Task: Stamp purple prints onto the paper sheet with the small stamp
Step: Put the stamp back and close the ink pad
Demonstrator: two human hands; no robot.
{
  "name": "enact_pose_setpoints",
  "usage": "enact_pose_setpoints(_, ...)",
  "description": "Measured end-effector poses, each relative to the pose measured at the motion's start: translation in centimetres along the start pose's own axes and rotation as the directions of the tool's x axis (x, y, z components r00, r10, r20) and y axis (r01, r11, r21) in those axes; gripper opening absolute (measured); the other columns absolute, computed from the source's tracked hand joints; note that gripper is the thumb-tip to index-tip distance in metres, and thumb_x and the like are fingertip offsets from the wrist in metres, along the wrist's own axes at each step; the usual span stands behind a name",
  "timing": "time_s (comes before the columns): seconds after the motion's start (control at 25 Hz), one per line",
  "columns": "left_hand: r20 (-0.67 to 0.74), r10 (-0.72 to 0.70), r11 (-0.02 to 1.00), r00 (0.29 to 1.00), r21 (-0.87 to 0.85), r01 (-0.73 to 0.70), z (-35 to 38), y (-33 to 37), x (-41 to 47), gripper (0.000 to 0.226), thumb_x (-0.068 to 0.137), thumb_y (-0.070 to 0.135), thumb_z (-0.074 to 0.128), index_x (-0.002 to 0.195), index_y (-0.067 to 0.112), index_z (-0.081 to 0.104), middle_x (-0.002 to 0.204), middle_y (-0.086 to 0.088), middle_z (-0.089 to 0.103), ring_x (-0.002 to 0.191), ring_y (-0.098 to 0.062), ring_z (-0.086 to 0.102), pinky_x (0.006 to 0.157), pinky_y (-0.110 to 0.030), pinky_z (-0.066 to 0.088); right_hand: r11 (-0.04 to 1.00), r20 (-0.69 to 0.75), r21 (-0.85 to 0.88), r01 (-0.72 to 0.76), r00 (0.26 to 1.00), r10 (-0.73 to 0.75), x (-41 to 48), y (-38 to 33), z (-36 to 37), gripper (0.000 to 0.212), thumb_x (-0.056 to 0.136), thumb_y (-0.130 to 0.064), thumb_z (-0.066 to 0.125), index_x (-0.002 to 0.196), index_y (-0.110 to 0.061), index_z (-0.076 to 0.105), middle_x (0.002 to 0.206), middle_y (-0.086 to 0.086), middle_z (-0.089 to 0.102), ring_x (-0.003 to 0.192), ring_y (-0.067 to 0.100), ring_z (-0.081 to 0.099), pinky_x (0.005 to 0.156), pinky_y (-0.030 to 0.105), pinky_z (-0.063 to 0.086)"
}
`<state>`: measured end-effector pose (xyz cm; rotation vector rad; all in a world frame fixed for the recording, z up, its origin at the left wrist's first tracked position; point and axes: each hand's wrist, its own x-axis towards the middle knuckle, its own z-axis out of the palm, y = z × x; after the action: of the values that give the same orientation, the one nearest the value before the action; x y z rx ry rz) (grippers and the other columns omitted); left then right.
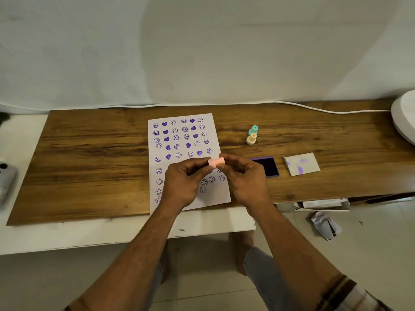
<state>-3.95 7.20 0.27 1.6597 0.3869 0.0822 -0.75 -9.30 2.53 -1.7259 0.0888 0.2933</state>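
A small pink stamp (pixel 216 162) lies sideways in the air above the paper sheet (pixel 215 140), pinched between both hands. My left hand (pixel 184 182) grips its left end and my right hand (pixel 243 178) grips its right end. The white sheet is covered with several rows of purple smiley and heart prints; my hands hide part of its lower half. An open purple ink pad (pixel 268 166) sits on the wooden board just right of my right hand.
A teal stamp (pixel 253 130) and a cream stamp (pixel 251 138) stand behind the ink pad. The ink-smudged pad lid (pixel 301 163) lies further right. A white cable (pixel 314 108) runs along the board's back edge. A grey device (pixel 6 178) sits at the far left.
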Motion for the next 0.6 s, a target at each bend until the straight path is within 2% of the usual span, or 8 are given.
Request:
enact_pose_setpoints(0.12, 0.009, 0.023, 0.999, 1.000, 0.022, -0.024, 0.8, 0.4, 0.3, 0.032, 0.078, 0.040, 0.078, 0.110, 0.041, 0.075, 0.099, 0.034, 0.073, 0.101, 0.007, 0.068, 0.084, -0.011, 0.053, 0.999, -0.024, 0.032, -0.018, 1.000, 0.019, 0.2, -0.4, -0.7, 0.023, 0.090, -0.021, 0.080, 0.110, -0.032, 0.078, 0.090, -0.030, 0.077, 0.091, -0.011, 0.070, 0.069, 0.011, 0.057)
enact_pose_setpoints(0.2, 0.020, 0.034, 0.998, 0.999, 0.049, -0.035, 1.9, 0.4, 0.6, 0.043, 0.077, 0.046, 0.076, 0.119, 0.040, 0.072, 0.098, 0.039, 0.071, 0.100, 0.012, 0.066, 0.078, -0.004, 0.050, 0.999, -0.169, -0.042, -0.006, 0.986, -0.001, 0.9, -0.7, -2.2, 0.022, 0.090, -0.026, 0.082, 0.104, -0.041, 0.075, 0.090, -0.032, 0.074, 0.091, -0.011, 0.069, 0.066, 0.008, 0.053)
enact_pose_setpoints(0.28, 0.066, 0.033, 0.994, 0.997, 0.105, -0.040, 3.2, 0.1, 0.6, 0.049, 0.082, 0.038, 0.080, 0.129, 0.035, 0.069, 0.112, 0.027, 0.073, 0.106, 0.006, 0.067, 0.085, -0.014, 0.056, 0.984, -0.374, -0.174, -0.025, 0.927, -0.042, 2.4, -1.0, -4.8, 0.019, 0.091, -0.031, 0.080, 0.108, -0.039, 0.075, 0.101, -0.025, 0.073, 0.097, 0.000, 0.069, 0.074, 0.019, 0.056)
enact_pose_setpoints(0.36, 0.129, 0.059, 0.976, 0.990, 0.200, -0.084, 4.5, -0.3, 0.3, 0.055, 0.085, 0.034, 0.081, 0.136, 0.033, 0.063, 0.132, 0.012, 0.069, 0.120, -0.003, 0.064, 0.099, -0.029, 0.055, 0.945, -0.459, -0.326, -0.026, 0.878, -0.134, 4.4, -1.3, -7.7, 0.023, 0.091, -0.034, 0.080, 0.113, -0.034, 0.075, 0.107, -0.018, 0.075, 0.101, 0.006, 0.068, 0.083, 0.031, 0.060)
enact_pose_setpoints(0.44, 0.183, 0.090, 0.943, 0.979, 0.302, -0.143, 5.8, -0.3, 0.2, 0.060, 0.085, 0.035, 0.080, 0.141, 0.033, 0.058, 0.141, 0.008, 0.063, 0.129, -0.010, 0.058, 0.105, -0.035, 0.051, 0.857, -0.423, -0.514, -0.035, 0.879, -0.218, 7.0, -1.3, -9.6, 0.025, 0.092, -0.034, 0.078, 0.117, -0.032, 0.075, 0.112, -0.012, 0.076, 0.106, 0.012, 0.068, 0.089, 0.038, 0.060)
enact_pose_setpoints(0.52, 0.214, 0.093, 0.905, 0.972, 0.390, -0.172, 6.9, -0.3, 0.2, 0.064, 0.086, 0.039, 0.079, 0.145, 0.035, 0.052, 0.147, 0.008, 0.059, 0.134, -0.014, 0.055, 0.107, -0.033, 0.046, 0.691, -0.339, -0.720, -0.064, 0.902, -0.269, 9.4, -1.2, -10.5, 0.026, 0.093, -0.031, 0.076, 0.119, -0.032, 0.075, 0.116, -0.008, 0.077, 0.111, 0.019, 0.067, 0.093, 0.043, 0.058)
enact_pose_setpoints(0.6, 0.240, 0.088, 0.870, 0.967, 0.454, -0.192, 7.8, -0.5, 0.1, 0.070, 0.086, 0.041, 0.078, 0.148, 0.037, 0.046, 0.151, 0.008, 0.055, 0.137, -0.018, 0.051, 0.105, -0.029, 0.039, 0.519, -0.257, -0.851, -0.084, 0.928, -0.271, 10.9, -0.5, -10.9, 0.027, 0.095, -0.031, 0.072, 0.122, -0.031, 0.074, 0.120, -0.004, 0.076, 0.114, 0.023, 0.064, 0.095, 0.044, 0.054)
